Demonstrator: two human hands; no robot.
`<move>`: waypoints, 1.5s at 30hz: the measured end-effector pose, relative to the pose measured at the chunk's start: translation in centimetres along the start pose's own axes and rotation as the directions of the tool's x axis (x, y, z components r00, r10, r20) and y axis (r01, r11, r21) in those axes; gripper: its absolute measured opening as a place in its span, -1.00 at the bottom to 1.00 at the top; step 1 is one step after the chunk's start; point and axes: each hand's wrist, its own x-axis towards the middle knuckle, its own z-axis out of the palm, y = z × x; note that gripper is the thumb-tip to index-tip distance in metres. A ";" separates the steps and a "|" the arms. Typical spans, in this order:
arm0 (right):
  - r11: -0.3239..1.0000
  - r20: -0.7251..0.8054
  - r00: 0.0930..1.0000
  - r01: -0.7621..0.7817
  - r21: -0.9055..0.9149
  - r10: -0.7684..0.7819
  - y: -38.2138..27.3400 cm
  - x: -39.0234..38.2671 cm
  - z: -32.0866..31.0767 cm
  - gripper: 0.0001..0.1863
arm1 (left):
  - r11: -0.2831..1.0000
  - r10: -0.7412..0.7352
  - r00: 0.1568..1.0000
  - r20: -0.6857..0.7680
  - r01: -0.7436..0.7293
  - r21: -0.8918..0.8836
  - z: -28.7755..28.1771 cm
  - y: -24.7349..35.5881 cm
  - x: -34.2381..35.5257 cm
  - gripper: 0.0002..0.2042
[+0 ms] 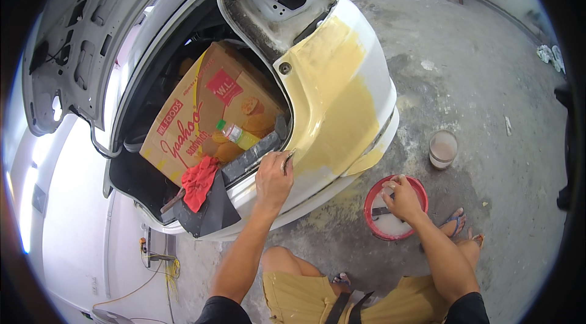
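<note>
Yellow filler [332, 89] beside left hand [273, 178], scraper [288, 161] gripped

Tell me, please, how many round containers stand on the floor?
2. A red bowl is under the right hand, beside the person's foot. A smaller pale tub stands farther away on the concrete floor. The car may hide others.

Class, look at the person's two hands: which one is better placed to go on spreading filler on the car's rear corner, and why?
Left, probably. The left hand presses a small scraper against the yellow filler patch on the car body. The right hand is down at the red bowl on the floor, away from the panel.
</note>
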 end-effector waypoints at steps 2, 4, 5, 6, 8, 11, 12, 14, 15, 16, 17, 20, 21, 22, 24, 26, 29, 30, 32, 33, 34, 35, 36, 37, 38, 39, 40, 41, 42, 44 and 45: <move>1.000 -0.020 1.000 0.019 0.011 -0.019 0.1 -0.1 -0.3 -0.66 | 1.000 -0.012 1.000 0.022 0.012 0.006 0.0 0.1 0.3 -0.84; 1.000 -0.020 1.000 0.015 0.022 -0.015 0.3 -0.3 -0.6 -0.65 | 0.999 -0.026 0.998 0.049 0.025 0.025 -0.1 0.0 0.6 -0.85; 0.999 -0.027 1.000 0.008 0.032 -0.007 0.4 -0.3 -0.7 -0.65 | 0.999 -0.027 0.998 0.056 0.025 0.030 -0.1 0.0 0.8 -0.85; 0.998 -0.074 0.997 0.038 0.052 -0.034 0.5 -0.4 -0.8 -0.65 | 1.000 -0.003 0.999 0.042 0.003 0.000 0.0 0.1 1.0 -0.86; 0.998 -0.027 1.000 -0.008 0.064 0.010 0.6 -0.5 -1.1 -0.64 | 0.997 0.032 0.999 -0.002 -0.032 -0.071 0.6 0.5 1.8 -0.87; 0.998 -0.027 1.000 0.014 0.059 -0.012 0.7 -0.6 -1.2 -0.64 | 0.995 -0.058 0.998 0.010 0.059 -0.075 2.4 2.0 4.3 -0.85; 1.000 0.000 1.000 -0.007 0.030 0.007 0.7 -0.6 -1.2 -0.64 | 0.990 -0.131 0.991 0.000 0.131 -0.056 3.0 2.7 5.5 -0.83; 0.999 -0.038 0.999 0.020 0.043 -0.019 0.7 -0.6 -1.2 -0.64 | 0.954 -0.300 0.953 0.031 0.300 0.003 3.9 4.2 8.4 -0.79; 0.999 -0.039 0.999 0.027 0.041 -0.025 0.7 -0.5 -1.2 -0.64 | 0.937 -0.348 0.937 -0.025 0.347 -0.035 4.2 4.7 10.0 -0.76; 0.999 -0.051 0.999 0.019 0.038 -0.017 0.7 -0.4 -1.2 -0.64 | 0.895 -0.446 0.895 -0.026 0.444 -0.040 4.5 5.2 11.5 -0.74; 0.999 -0.061 0.998 0.018 0.038 -0.016 0.6 -0.3 -1.2 -0.64 | 0.849 -0.527 0.849 -0.040 0.525 -0.055 4.6 5.5 12.8 -0.71; 0.999 -0.064 0.998 0.012 0.030 -0.010 0.5 0.0 -1.4 -0.64 | 0.692 -0.709 0.705 0.032 0.703 -0.164 4.2 6.0 14.6 -0.68; 1.000 -0.074 0.997 0.009 0.027 -0.007 0.4 0.1 -1.4 -0.65 | 0.659 -0.739 0.672 0.058 0.738 -0.147 4.0 6.0 14.7 -0.67; 0.999 -0.053 0.999 -0.007 0.035 0.009 0.3 0.2 -1.5 -0.64 | 0.678 -0.722 0.689 0.066 0.723 -0.135 3.7 5.9 14.6 -0.67; 0.998 -0.048 0.998 -0.049 0.029 0.050 0.2 0.3 -1.5 -0.61 | 0.689 -0.704 0.699 0.127 0.715 -0.117 3.2 5.6 13.9 -0.67; 0.999 -0.035 0.999 -0.028 0.028 0.029 0.1 0.4 -1.4 -0.64 | 0.797 -0.596 0.782 0.183 0.604 0.009 2.5 5.2 12.4 -0.70; 1.000 -0.033 0.999 -0.017 0.020 0.017 0.1 0.3 -1.3 -0.63 | 0.931 -0.333 0.912 0.238 0.279 0.234 0.9 3.8 9.3 -0.76; 1.000 -0.032 0.999 -0.012 0.021 0.013 0.2 0.2 -1.3 -0.63 | 0.945 -0.202 0.948 0.245 0.122 0.304 0.2 3.2 7.9 -0.79; 1.000 -0.025 1.000 -0.011 0.017 0.012 0.3 0.0 -1.2 -0.62 | 0.946 -0.118 0.960 0.254 0.031 0.322 -1.4 1.6 4.3 -0.84; 1.000 -0.024 1.000 -0.016 0.015 0.017 0.4 -0.1 -1.2 -0.61 | 0.954 -0.033 0.978 0.205 -0.031 0.299 -2.2 0.4 2.8 -0.87; 1.000 -0.029 1.000 -0.007 0.020 0.008 0.5 -0.2 -1.3 -0.61 | 0.957 -0.009 0.977 0.214 -0.053 0.285 -3.0 -0.7 1.5 -0.89; 1.000 -0.031 0.999 -0.012 0.013 0.013 0.6 -0.4 -1.3 -0.61 | 0.958 -0.014 0.975 0.221 -0.051 0.283 -3.3 -1.6 0.6 -0.91; 1.000 -0.034 0.999 -0.002 0.008 0.002 0.7 -0.6 -1.3 -0.61 | 0.967 0.033 0.983 0.183 -0.078 0.243 -3.3 -2.3 -0.1 -0.91; 1.000 -0.054 0.998 0.014 0.001 -0.014 0.8 -0.8 -1.4 -0.61 | 0.973 0.052 0.988 0.148 -0.083 0.213 -3.2 -2.7 -0.4 -0.91; 1.000 -0.025 1.000 0.004 -0.007 -0.004 0.9 -0.9 -1.4 -0.61 | 0.979 0.062 0.990 0.128 -0.086 0.186 -2.8 -2.8 -0.1 -0.91; 1.000 -0.013 1.000 -0.001 -0.012 0.001 1.0 -1.0 -1.5 -0.61 | 0.984 0.071 0.994 0.083 -0.084 0.157 -2.1 -2.6 0.5 -0.90; 0.996 0.034 0.996 -0.077 -0.044 0.078 1.0 -1.0 -1.5 -0.60 | 0.988 0.067 0.996 0.061 -0.075 0.137 -1.1 -2.1 1.6 -0.89; 0.996 0.032 0.996 -0.081 -0.032 0.082 1.0 -1.0 -1.6 -0.59 | 0.990 0.093 0.996 0.004 -0.093 0.105 -0.4 -1.3 2.5 -0.88; 1.000 -0.015 1.000 -0.013 0.022 0.014 1.0 -0.9 -1.6 -0.58 | 0.997 0.015 1.000 0.015 -0.016 0.078 0.6 -0.4 3.7 -0.87; 0.998 -0.045 0.999 0.019 0.053 -0.016 0.8 -0.6 -1.6 -0.57 | 0.999 -0.048 0.996 -0.077 0.050 0.020 2.9 1.6 7.0 -0.82; 0.999 -0.042 0.999 0.008 0.038 -0.006 0.7 -0.4 -1.5 -0.57 | 0.998 -0.067 0.990 -0.120 0.067 0.003 3.7 2.4 8.6 -0.80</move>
